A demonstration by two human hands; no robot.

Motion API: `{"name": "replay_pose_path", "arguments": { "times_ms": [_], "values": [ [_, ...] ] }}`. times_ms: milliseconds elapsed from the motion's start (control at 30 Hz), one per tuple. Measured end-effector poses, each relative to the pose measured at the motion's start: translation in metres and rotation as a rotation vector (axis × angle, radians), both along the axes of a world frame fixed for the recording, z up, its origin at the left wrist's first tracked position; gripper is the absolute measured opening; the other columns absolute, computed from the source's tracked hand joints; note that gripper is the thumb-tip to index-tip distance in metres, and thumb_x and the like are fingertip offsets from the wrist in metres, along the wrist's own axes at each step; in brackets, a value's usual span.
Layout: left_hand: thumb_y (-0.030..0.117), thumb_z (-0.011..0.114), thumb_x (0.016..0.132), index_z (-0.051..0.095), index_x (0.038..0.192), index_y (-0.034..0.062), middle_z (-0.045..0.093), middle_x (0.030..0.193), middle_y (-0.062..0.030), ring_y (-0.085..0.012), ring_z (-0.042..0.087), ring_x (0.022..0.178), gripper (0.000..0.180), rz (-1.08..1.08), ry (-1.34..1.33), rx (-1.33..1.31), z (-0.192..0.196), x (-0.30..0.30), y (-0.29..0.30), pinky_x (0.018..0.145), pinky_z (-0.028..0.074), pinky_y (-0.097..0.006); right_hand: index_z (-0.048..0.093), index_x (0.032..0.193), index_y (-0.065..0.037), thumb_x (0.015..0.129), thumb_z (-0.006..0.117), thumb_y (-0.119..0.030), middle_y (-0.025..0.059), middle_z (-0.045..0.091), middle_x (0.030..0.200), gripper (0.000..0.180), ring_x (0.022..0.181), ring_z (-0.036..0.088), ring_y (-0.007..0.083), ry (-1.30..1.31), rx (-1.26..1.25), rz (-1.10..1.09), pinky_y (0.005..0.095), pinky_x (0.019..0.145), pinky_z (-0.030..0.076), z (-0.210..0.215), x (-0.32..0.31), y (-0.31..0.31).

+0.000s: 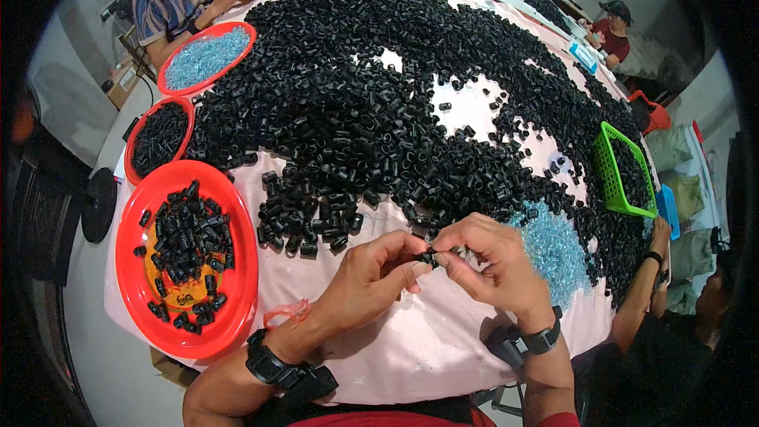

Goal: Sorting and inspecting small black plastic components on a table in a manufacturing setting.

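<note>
My left hand point(370, 278) and my right hand point(492, 265) meet over the near part of the table, thumbs and fingertips pinched together. Between them is a small black plastic piece point(428, 256), gripped from both sides and mostly covered by the fingers. Just beyond my hands spreads a big heap of short black tubular plastic parts point(371, 142). Beside my right hand lies a pile of small clear bluish pieces point(553, 257). To the left of my left hand, a red oval tray point(130, 285) holds a cluster of black parts.
Smaller red trays with dark rod-like parts point(160, 138) and clear bluish pieces point(207, 59) stand far left. A green basket point(609, 170) sits at the right, near a co-worker's arm point(644, 269). Other people sit around the table. A pink string point(288, 312) lies by my left wrist.
</note>
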State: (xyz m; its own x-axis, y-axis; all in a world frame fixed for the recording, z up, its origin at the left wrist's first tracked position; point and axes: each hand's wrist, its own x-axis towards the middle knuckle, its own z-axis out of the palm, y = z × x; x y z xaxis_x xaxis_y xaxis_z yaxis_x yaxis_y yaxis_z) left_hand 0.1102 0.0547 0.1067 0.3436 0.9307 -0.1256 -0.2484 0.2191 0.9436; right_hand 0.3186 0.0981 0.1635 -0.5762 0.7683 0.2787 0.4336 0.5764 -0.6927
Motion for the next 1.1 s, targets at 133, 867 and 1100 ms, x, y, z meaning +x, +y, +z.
{"name": "replay_pose_path", "arguments": {
  "times_ms": [133,867,1100],
  "values": [
    [0.009,0.066,0.099,0.064,0.115,-0.0038,0.066,0.091,-0.0015,-0.0076,0.063,0.078,0.021,-0.008,0.037,-0.005,0.004,0.0,0.0,0.068,0.05,-0.022,0.071,0.097,-0.004,0.081,0.075,-0.001,0.0097,0.072,0.091,0.017,0.082,0.067,0.0273,-0.009,0.035,0.025,0.0359,0.072,0.053,-0.003,0.002,-0.001],
    [0.011,0.068,0.099,0.066,0.113,0.0023,0.07,0.097,0.0001,-0.0053,0.062,0.08,0.017,-0.005,-0.114,-0.034,0.002,-0.002,-0.001,0.069,0.047,-0.021,0.078,0.107,-0.006,0.085,0.073,-0.001,0.0075,0.074,0.099,0.023,0.079,0.066,0.0119,0.146,-0.243,-0.026,0.024,0.061,0.05,-0.01,0.005,-0.004],
    [0.012,0.068,0.099,0.066,0.115,0.0023,0.071,0.096,0.0,-0.0047,0.063,0.078,0.019,-0.026,-0.099,-0.045,0.0,-0.003,0.0,0.066,0.048,-0.02,0.078,0.105,-0.006,0.083,0.074,0.001,0.008,0.074,0.095,0.023,0.082,0.067,0.0161,0.124,-0.146,0.004,0.0279,0.063,0.051,-0.004,0.004,-0.002]
  ]
}}
